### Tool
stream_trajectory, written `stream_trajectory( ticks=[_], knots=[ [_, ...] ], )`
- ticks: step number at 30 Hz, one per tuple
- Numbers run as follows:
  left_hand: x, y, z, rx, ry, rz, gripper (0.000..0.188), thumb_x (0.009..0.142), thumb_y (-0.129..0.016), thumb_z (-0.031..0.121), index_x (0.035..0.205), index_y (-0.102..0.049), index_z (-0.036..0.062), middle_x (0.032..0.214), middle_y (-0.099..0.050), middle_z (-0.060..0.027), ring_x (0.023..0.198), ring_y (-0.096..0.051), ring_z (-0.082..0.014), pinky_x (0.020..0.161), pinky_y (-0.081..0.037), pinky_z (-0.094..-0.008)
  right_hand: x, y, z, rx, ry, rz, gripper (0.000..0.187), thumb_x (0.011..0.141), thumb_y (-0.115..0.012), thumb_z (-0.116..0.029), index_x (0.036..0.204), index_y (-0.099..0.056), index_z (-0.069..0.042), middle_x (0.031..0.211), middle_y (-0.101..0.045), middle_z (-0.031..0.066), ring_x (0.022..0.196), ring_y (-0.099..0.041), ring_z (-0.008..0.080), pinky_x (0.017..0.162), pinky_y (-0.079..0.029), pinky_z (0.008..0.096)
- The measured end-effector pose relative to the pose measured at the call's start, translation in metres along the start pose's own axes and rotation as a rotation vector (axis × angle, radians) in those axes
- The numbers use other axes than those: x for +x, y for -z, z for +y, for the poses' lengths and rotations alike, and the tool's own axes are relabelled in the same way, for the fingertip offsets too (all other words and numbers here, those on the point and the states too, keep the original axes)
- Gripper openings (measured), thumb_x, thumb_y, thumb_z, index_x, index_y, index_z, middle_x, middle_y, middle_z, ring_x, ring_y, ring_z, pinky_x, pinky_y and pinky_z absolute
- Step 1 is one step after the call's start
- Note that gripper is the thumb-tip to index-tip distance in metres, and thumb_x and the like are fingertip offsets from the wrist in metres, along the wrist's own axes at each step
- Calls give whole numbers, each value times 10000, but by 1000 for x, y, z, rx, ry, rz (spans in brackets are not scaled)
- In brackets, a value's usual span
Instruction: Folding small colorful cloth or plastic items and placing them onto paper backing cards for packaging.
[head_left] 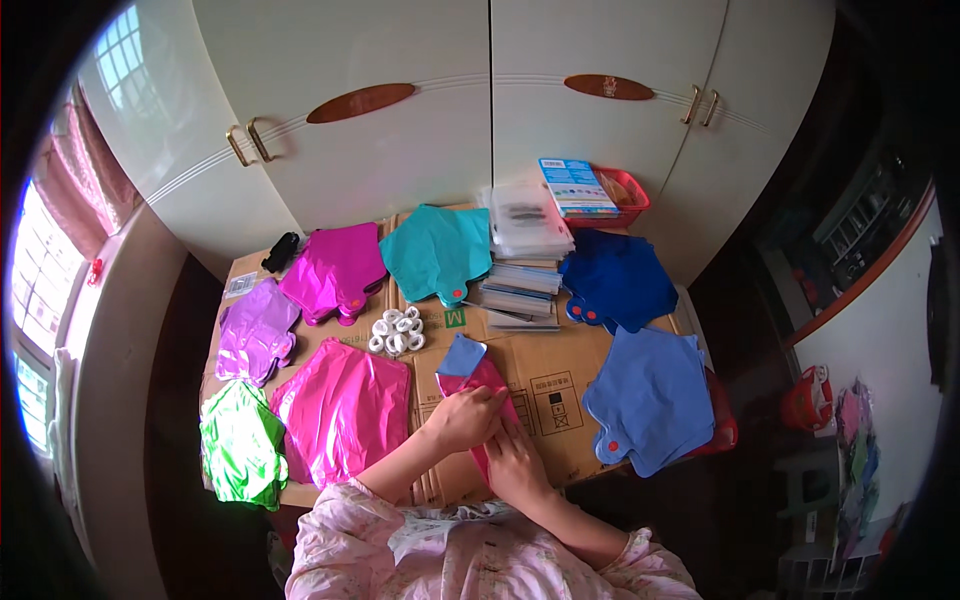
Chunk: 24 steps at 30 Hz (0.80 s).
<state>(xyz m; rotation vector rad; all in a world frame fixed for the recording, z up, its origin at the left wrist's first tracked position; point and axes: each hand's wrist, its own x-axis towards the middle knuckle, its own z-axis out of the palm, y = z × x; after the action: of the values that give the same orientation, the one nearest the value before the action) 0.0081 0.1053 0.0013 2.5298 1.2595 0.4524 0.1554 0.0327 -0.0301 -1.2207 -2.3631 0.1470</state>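
Note:
A narrow folded bundle of flat foil balloons (484, 374), deep pink with a blue piece at its top end, lies on the cardboard in front of me. My left hand (466, 416) is closed over its middle, with the fingers bent. Just below, my right hand (516, 466) grips the lower part, fingertips close to my left hand. The palms hide much of the bundle. To the left lies a stack of pink foil balloons (345, 410); a stack of pale blue ones (652, 395) is at the right. Several white ribbon rolls (398, 331) sit beyond my left hand.
Around the cardboard lie foil stacks: green (240, 440), purple (255, 330), magenta (335, 268), teal (437, 252) and dark blue (620, 278). Clear plastic sleeves (522, 222) rise at the back, beside a red basket (632, 192) and a blue card pack (577, 188). Cabinet doors (400, 150) stand behind.

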Motion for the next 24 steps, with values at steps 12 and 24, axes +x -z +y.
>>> stream_trajectory(
  ticks=[12, 24],
  knots=[
    [35, 12, -12, -9, 327, -214, 598, 808, -482, 203, 1344, -380, -41, 805, -641, -259, 718, -656, -380, 628, -531, -462, 1, 7, 0, -9, 12, 5, 475, 790, -514, -90, 1232, -485, 82, 1283, -480, 262, 1226, -448, 381, 1079, -309, 454],
    [16, 13, -49, -105, 417, 7, 290, 705, -642, 238, 853, -527, 17, 772, -636, -225, 789, -627, -425, 735, -515, -470, 0, 5, -1, -17, 7, 9, 471, 797, -503, -83, 1242, -484, 72, 1305, -470, 248, 1248, -430, 382, 1086, -299, 459]
  ],
)
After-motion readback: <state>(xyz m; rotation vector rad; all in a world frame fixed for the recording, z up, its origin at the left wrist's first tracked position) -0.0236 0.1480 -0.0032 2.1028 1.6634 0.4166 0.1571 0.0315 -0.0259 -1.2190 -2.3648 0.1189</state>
